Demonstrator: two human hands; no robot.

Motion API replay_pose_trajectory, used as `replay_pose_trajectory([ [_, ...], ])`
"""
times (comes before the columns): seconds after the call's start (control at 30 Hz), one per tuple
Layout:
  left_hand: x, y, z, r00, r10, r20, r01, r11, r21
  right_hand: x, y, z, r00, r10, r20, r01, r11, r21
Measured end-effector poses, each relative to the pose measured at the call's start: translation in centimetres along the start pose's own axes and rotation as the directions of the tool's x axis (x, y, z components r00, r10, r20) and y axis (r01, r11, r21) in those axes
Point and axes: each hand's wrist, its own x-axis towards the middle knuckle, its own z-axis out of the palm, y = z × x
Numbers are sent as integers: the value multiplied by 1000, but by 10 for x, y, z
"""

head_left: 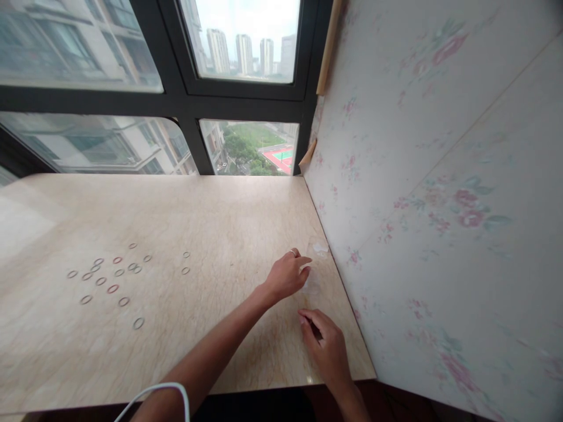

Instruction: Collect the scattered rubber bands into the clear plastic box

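white cable point(178, 385) loops over the left forearm point(220, 346). left hand point(285, 276) has its fingers parted above clear plastic point(311, 286) on the counter point(246, 217); another clear piece point(320, 248) lies just past them. right hand point(329, 346) pinches its fingers together, and whether on anything i cannot tell. small rings point(135, 268) lie well left of both hands' fingers.

2 clear, perhaps plastic pieces point(321, 248) lie flat near the floral wall point(422, 246).
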Motion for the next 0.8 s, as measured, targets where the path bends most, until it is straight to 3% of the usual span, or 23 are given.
replay_pose_trajectory([
  [0.2, -12, -18, -9, 997, -31, -69, 29, 999, -33, 1, -1, -1, 1000, -15, -14, 15, 1000, 16],
  [0.43, -30, -31, -11, 994, 99, 42, -101, 994, 48, 1, -1, -1, 1000, -6, 7, 6, 1000, -2],
  [0.63, -35, -34, -10, 997, 78, 1, -78, 997, -4, 0, 2, 0, 1000, -1, 10, 2, 1000, -23],
  [0.8, -56, -47, -17, 996, 66, -68, -71, 994, -81, 0, 2, 1, 1000, 4, -1, -4, 999, -47],
])
